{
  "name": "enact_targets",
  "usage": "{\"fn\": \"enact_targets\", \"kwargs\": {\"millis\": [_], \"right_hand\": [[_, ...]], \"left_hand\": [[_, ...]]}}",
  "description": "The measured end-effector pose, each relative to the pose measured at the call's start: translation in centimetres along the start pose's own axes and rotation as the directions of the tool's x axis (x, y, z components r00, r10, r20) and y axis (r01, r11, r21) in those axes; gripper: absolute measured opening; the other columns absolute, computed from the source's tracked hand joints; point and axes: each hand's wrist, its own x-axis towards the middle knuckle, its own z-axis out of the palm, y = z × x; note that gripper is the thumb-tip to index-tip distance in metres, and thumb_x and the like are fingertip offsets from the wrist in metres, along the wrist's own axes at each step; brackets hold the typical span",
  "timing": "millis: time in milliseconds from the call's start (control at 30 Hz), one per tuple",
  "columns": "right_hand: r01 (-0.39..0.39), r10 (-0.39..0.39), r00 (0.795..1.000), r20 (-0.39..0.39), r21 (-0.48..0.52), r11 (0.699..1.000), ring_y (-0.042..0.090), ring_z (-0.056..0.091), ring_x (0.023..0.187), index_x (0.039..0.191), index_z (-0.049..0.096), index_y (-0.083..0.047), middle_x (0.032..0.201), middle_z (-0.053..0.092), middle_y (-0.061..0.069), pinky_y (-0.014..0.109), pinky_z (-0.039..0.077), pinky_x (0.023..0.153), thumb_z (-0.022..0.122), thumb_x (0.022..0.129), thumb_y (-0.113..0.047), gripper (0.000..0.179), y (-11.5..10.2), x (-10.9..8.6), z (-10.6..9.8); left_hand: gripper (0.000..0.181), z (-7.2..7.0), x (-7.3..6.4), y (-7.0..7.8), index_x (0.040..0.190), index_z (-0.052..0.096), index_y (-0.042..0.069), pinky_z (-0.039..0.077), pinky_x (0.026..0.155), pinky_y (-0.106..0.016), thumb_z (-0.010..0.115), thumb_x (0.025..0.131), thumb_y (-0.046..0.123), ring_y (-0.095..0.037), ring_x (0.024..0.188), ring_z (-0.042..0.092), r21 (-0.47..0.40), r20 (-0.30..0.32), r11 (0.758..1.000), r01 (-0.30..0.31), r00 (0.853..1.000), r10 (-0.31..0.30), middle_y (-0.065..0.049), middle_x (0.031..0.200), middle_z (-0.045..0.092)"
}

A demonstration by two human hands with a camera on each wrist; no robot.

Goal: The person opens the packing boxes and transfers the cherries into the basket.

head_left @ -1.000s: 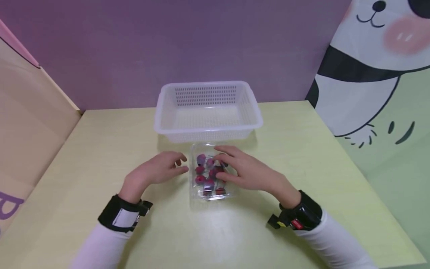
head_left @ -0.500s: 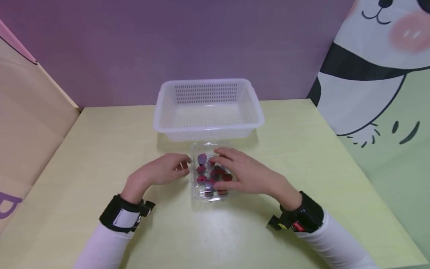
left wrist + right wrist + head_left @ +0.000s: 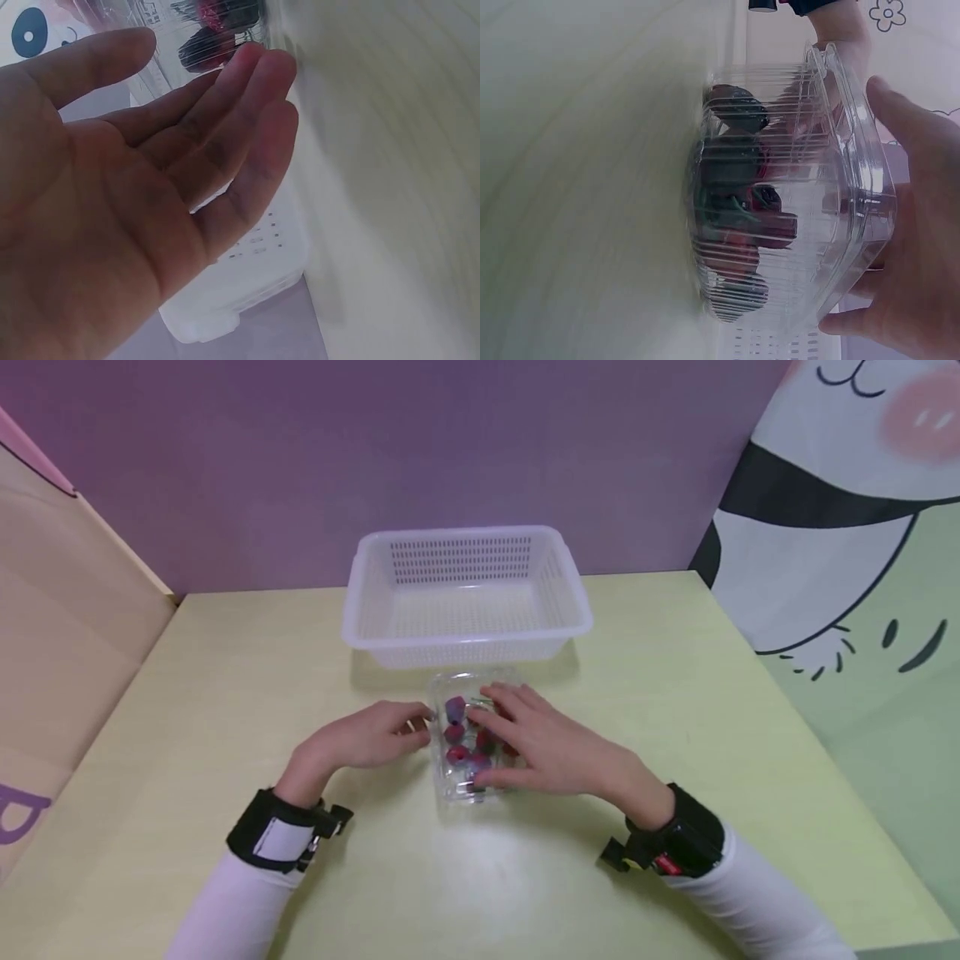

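A clear plastic clamshell box point(image 3: 448, 680) lies in the middle of the table in the head view, holding several small dark red fruits point(image 3: 457, 755), some with thin green stems. My right hand point(image 3: 551, 743) lies over the box's right half with its fingers spread across the lid. In the right wrist view the lid rim point(image 3: 871, 206) looks closed, and the right thumb and fingers are spread along the lid side. My left hand point(image 3: 371, 735) is at the box's left side, fingers loosely bent, fingertips at its wall; contact is hard to tell.
Just behind the box stands a white perforated plastic basket point(image 3: 472, 652) with nothing seen inside. The pale wooden table point(image 3: 225, 710) ends at a purple wall point(image 3: 285, 460) behind. A printed panda panel point(image 3: 817, 568) rises on the right.
The left hand has moved a little to the right, up to the box's side. The box has shifted slightly right. The right hand stays over the lid, with its fingers slightly moved.
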Motion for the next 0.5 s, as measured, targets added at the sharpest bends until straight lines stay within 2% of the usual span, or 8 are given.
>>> {"fn": "enact_targets", "kwargs": {"millis": [200, 500], "right_hand": [[-0.051, 0.053, 0.997, 0.054, -0.025, 0.998, 0.033, 0.020, 0.143, 0.152, 0.036, -0.012, 0.154, 0.023, 0.015, 0.050, 0.010, 0.113, 0.038, 0.084, -0.082, 0.097, -0.7, 0.0, 0.0], [-0.048, 0.053, 0.996, 0.075, -0.064, 0.997, 0.035, 0.008, 0.146, 0.154, 0.028, -0.006, 0.157, 0.015, 0.020, 0.053, 0.005, 0.112, 0.042, 0.078, -0.086, 0.111, -1.3, -0.3, 0.4]], "left_hand": [[0.033, 0.0, 0.0, 0.0, 0.130, 0.057, 0.002, 0.048, 0.080, -0.026, 0.053, 0.100, 0.016, -0.019, 0.098, 0.062, -0.036, 0.024, 0.999, 0.000, 1.000, 0.000, -0.004, 0.107, 0.064], [0.037, 0.2, 0.0, 0.1, 0.134, 0.055, 0.004, 0.048, 0.080, -0.026, 0.054, 0.101, 0.022, -0.016, 0.097, 0.062, -0.051, 0.040, 0.999, 0.016, 0.999, -0.014, 0.000, 0.109, 0.064]]}}
